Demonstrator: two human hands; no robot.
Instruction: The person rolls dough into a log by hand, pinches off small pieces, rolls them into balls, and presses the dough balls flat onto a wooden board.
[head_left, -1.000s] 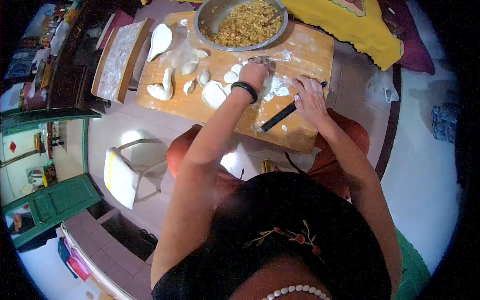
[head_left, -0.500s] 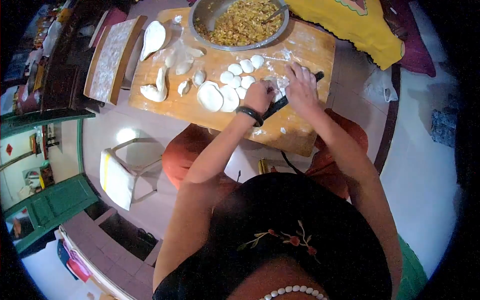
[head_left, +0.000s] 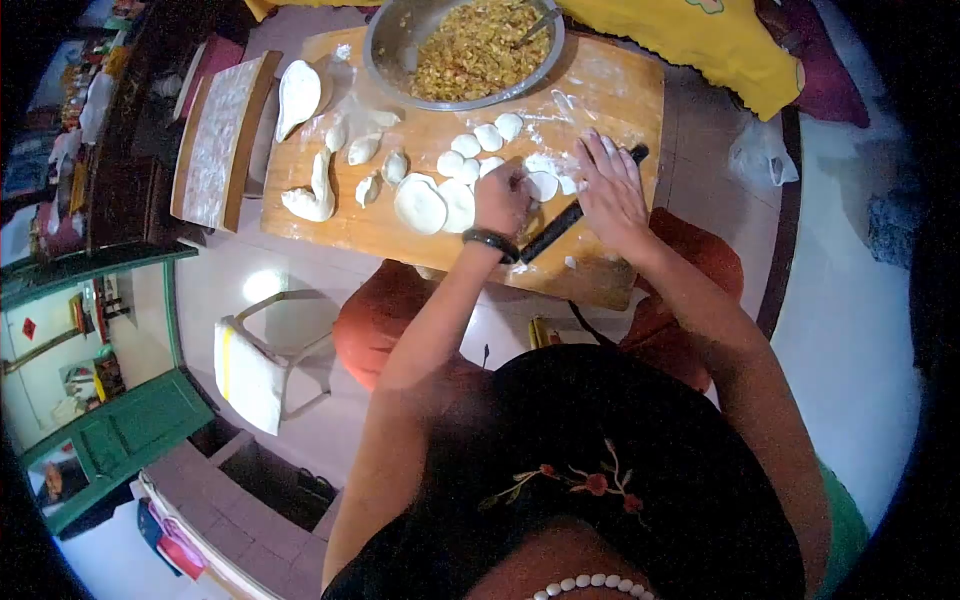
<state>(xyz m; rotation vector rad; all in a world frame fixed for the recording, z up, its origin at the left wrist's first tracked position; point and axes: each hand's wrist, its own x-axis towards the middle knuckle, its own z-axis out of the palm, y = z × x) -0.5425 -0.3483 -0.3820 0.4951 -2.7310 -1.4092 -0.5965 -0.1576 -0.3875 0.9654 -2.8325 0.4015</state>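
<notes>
My right hand point(head_left: 612, 195) lies flat with outstretched fingers over the black rolling pin point(head_left: 553, 233), which slants across the board's near right part. Left of it, my left hand point(head_left: 503, 200), with a dark bracelet at the wrist, has its fingers curled at the edge of a small round dough wrapper point(head_left: 542, 186). Its fingertips are partly hidden. Small flattened dough pieces point(head_left: 488, 137) lie just beyond my left hand. Larger rolled wrappers point(head_left: 420, 205) overlap to its left. Dumplings point(head_left: 395, 166) and a bent dough strip point(head_left: 312, 200) rest further left.
A metal bowl point(head_left: 380, 70) of chopped filling with a spoon stands at the board's far side. The floured wooden board point(head_left: 600, 270) spans above my knees. A bigger dough lump point(head_left: 300, 95) sits far left. Beyond are a floured side board point(head_left: 222, 140) and a white-covered chair point(head_left: 248, 375).
My left hand has shifted left and slightly nearer me, exposing the wrapper. My right hand's fingers are stretched flatter over the rolling pin. The whole view has shifted slightly.
</notes>
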